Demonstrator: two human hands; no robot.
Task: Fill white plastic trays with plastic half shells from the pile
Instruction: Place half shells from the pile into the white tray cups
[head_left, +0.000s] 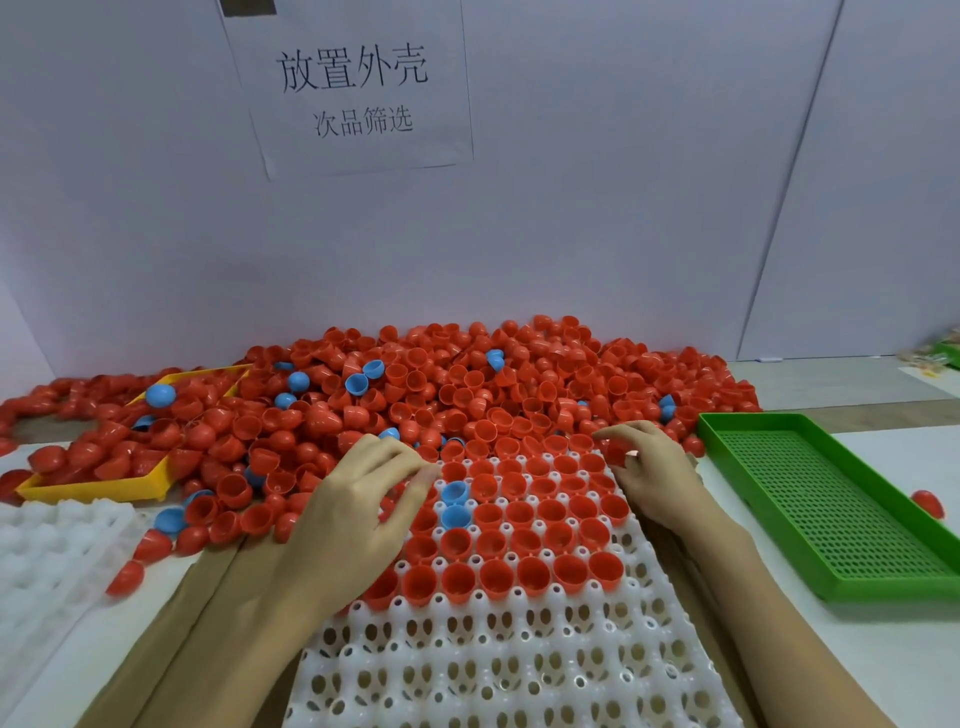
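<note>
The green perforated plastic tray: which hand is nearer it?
Right. The right hand is just beside the green perforated plastic tray; the left hand lies farther off, across the white tray.

The light over my bench is bright, even and cool, giving the wall (623, 208) a faint lilac cast; shadows are soft and short, a pale one under my left hand (358, 514) and along the green tray (727, 467); small white glints sit on the red shells (467, 395); my fingertips (423, 475) smear with motion blur; the white tray (493, 675) looks soft near the bottom; the wide lens bends wall seams and stretches the corners; the far right edge is fuzzy.
</note>
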